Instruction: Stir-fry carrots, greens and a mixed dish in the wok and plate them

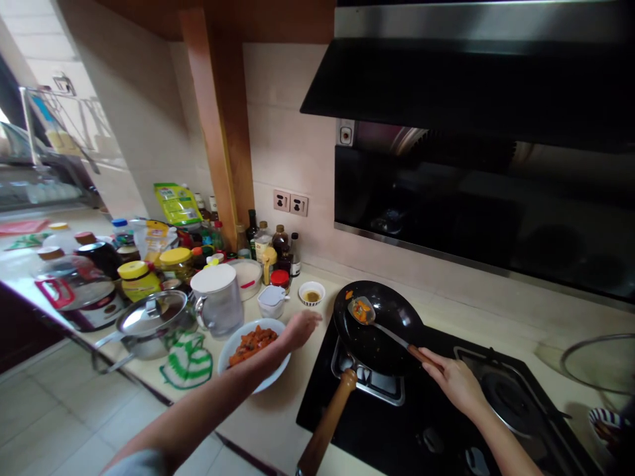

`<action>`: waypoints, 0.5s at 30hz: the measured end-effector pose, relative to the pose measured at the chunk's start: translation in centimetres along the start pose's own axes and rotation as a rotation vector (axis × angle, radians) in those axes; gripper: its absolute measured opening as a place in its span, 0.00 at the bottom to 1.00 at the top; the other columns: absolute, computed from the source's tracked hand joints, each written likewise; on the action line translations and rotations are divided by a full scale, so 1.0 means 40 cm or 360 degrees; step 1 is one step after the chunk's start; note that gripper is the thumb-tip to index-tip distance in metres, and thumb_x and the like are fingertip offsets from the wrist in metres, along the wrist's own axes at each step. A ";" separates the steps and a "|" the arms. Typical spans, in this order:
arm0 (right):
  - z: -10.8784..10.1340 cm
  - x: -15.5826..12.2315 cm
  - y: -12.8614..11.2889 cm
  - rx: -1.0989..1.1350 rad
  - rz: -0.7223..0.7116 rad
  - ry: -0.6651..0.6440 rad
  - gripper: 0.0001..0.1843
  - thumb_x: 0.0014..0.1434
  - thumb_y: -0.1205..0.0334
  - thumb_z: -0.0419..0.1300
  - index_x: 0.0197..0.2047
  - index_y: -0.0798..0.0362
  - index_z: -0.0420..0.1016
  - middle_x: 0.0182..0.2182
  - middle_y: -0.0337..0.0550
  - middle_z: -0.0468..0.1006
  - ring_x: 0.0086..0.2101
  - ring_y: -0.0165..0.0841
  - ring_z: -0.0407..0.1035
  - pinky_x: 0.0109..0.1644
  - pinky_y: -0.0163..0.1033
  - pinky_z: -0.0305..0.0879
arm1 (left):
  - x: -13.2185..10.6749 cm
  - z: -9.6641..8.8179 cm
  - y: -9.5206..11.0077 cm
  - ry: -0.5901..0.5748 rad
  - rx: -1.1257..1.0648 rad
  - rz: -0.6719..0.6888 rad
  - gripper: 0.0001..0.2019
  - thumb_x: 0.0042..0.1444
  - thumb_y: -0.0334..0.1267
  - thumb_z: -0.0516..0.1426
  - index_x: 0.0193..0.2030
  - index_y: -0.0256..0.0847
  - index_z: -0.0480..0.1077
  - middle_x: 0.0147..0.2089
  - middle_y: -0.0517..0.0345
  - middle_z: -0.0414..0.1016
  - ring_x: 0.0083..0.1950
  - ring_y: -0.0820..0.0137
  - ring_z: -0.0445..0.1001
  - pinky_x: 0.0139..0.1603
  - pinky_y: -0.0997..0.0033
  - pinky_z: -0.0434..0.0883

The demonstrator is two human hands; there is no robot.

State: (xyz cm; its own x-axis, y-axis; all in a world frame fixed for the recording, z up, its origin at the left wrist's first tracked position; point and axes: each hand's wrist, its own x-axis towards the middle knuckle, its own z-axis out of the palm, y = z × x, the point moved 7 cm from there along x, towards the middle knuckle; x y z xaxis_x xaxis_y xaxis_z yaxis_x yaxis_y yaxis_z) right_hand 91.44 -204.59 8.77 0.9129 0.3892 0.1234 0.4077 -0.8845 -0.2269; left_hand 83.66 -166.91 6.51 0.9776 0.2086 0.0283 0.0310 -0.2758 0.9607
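Head view: right of centre, the right hand (452, 378) grips the spatula (391, 335) over the wok (399, 314); I'd hold it level so no food (364, 310) spills. Mid-frame, the left hand (300, 329) looks empty, loosely extended.

Right hand (449, 377): I have the spatula (397, 338) by its handle; its blade sits ahead-left of my grip, within the rim of the wok (397, 311), bearing some food (361, 311). Wok on hob (389, 423), ahead-left of grip; second burner (503, 400) to my grip's right. Left hand (301, 329): above the counter (292, 413), wok to its right, bowl (229, 341) to its left; my forearm (223, 390) crosses over the bowl. Ahead of this hand, small dish (305, 301); ahead-left, lidded pot (272, 301); farther left, pitcher (221, 304). Cloth (187, 360) left of bowl, saucepan (163, 340) left of cloth.
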 end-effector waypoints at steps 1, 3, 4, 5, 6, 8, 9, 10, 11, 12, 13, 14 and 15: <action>-0.004 0.005 -0.004 0.0033 -0.0006 -0.0002 0.23 0.61 0.52 0.49 0.56 0.44 0.72 0.44 0.40 0.81 0.41 0.40 0.75 0.42 0.41 0.69 | 0.049 -0.013 0.032 0.0030 0.0119 0.0095 0.07 0.54 0.32 0.55 0.39 0.35 0.73 0.46 0.48 0.74 0.51 0.65 0.68 0.55 0.64 0.64; -0.013 0.014 -0.009 0.0111 -0.0024 0.0009 0.23 0.60 0.51 0.49 0.56 0.45 0.72 0.43 0.40 0.81 0.40 0.40 0.76 0.40 0.40 0.69 | 0.142 -0.014 0.083 0.0032 0.0346 0.0230 0.07 0.55 0.31 0.55 0.39 0.35 0.73 0.47 0.49 0.73 0.53 0.64 0.67 0.59 0.60 0.61; -0.019 0.017 -0.010 0.0149 -0.0045 0.0031 0.23 0.60 0.51 0.49 0.55 0.45 0.73 0.43 0.40 0.81 0.40 0.40 0.76 0.40 0.40 0.69 | 0.185 -0.006 0.101 0.0030 0.0449 0.0269 0.07 0.56 0.30 0.54 0.38 0.36 0.73 0.47 0.48 0.74 0.53 0.64 0.68 0.60 0.60 0.60; -0.024 0.020 -0.012 0.0179 -0.0070 0.0054 0.23 0.59 0.51 0.50 0.54 0.45 0.73 0.43 0.40 0.81 0.40 0.40 0.76 0.40 0.40 0.70 | 0.224 0.005 0.114 0.0025 0.0546 0.0291 0.07 0.57 0.31 0.54 0.38 0.36 0.74 0.46 0.49 0.74 0.52 0.65 0.68 0.59 0.59 0.61; -0.028 0.023 -0.012 0.0200 -0.0093 0.0075 0.23 0.59 0.50 0.50 0.54 0.45 0.74 0.43 0.40 0.81 0.39 0.40 0.76 0.40 0.40 0.70 | 0.259 0.019 0.122 0.0019 0.0636 0.0303 0.07 0.58 0.32 0.54 0.39 0.36 0.73 0.46 0.49 0.74 0.51 0.65 0.69 0.58 0.58 0.63; -0.033 0.025 -0.013 0.0229 -0.0128 0.0100 0.23 0.59 0.50 0.51 0.54 0.46 0.74 0.43 0.40 0.81 0.38 0.40 0.76 0.41 0.40 0.70 | 0.319 0.049 0.126 0.0000 0.0794 0.0299 0.08 0.59 0.36 0.55 0.42 0.36 0.72 0.48 0.51 0.73 0.50 0.65 0.70 0.55 0.56 0.66; -0.033 0.026 -0.013 0.0245 -0.0139 0.0104 0.23 0.59 0.51 0.51 0.53 0.45 0.74 0.43 0.40 0.81 0.37 0.39 0.77 0.41 0.40 0.70 | 0.342 0.064 0.123 -0.0014 0.0861 0.0291 0.10 0.59 0.38 0.55 0.44 0.36 0.71 0.48 0.51 0.72 0.50 0.65 0.71 0.53 0.56 0.68; -0.032 0.026 -0.015 0.0263 -0.0150 0.0105 0.22 0.59 0.51 0.51 0.53 0.45 0.74 0.43 0.40 0.81 0.36 0.39 0.77 0.41 0.40 0.71 | 0.361 0.077 0.118 -0.0029 0.0920 0.0282 0.11 0.59 0.40 0.56 0.46 0.36 0.70 0.49 0.52 0.72 0.49 0.66 0.71 0.51 0.56 0.69; -0.031 0.026 -0.017 0.0285 -0.0161 0.0109 0.22 0.59 0.51 0.51 0.53 0.44 0.74 0.43 0.39 0.81 0.36 0.39 0.77 0.41 0.40 0.71 | 0.376 0.088 0.113 -0.0045 0.0971 0.0275 0.13 0.60 0.41 0.56 0.47 0.37 0.69 0.50 0.52 0.71 0.49 0.66 0.72 0.50 0.56 0.70; -0.030 0.025 -0.020 0.0309 -0.0171 0.0111 0.22 0.59 0.50 0.51 0.53 0.44 0.74 0.44 0.39 0.80 0.36 0.39 0.77 0.42 0.40 0.71 | 0.388 0.097 0.107 -0.0061 0.1013 0.0271 0.13 0.60 0.42 0.55 0.48 0.37 0.69 0.50 0.52 0.71 0.48 0.66 0.72 0.49 0.57 0.71; -0.029 0.025 -0.022 0.0332 -0.0176 0.0112 0.22 0.59 0.50 0.51 0.54 0.44 0.74 0.45 0.39 0.79 0.37 0.39 0.77 0.43 0.40 0.71 | 0.396 0.104 0.102 -0.0079 0.1048 0.0271 0.14 0.60 0.42 0.55 0.48 0.37 0.69 0.50 0.51 0.71 0.48 0.66 0.72 0.48 0.57 0.71; -0.027 0.023 -0.024 0.0355 -0.0173 0.0112 0.22 0.59 0.50 0.52 0.54 0.44 0.74 0.46 0.40 0.79 0.39 0.39 0.77 0.45 0.41 0.71 | 0.402 0.108 0.098 -0.0097 0.1074 0.0275 0.14 0.60 0.42 0.55 0.49 0.37 0.68 0.50 0.51 0.71 0.47 0.66 0.72 0.48 0.58 0.72; -0.026 0.022 -0.026 0.0377 -0.0170 0.0113 0.22 0.59 0.49 0.52 0.54 0.44 0.74 0.47 0.40 0.78 0.41 0.40 0.76 0.46 0.41 0.71 | 0.406 0.111 0.094 -0.0115 0.1094 0.0283 0.14 0.60 0.42 0.55 0.49 0.37 0.68 0.50 0.51 0.71 0.47 0.66 0.72 0.48 0.58 0.72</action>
State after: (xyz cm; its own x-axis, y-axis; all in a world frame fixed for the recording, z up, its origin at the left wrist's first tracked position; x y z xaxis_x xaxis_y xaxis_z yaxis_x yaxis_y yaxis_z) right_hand 91.78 -203.59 10.12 0.8642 0.4505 0.2242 0.5026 -0.7512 -0.4279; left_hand 100.58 -168.72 9.37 0.9907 0.0492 0.1271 -0.0292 -0.8341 0.5508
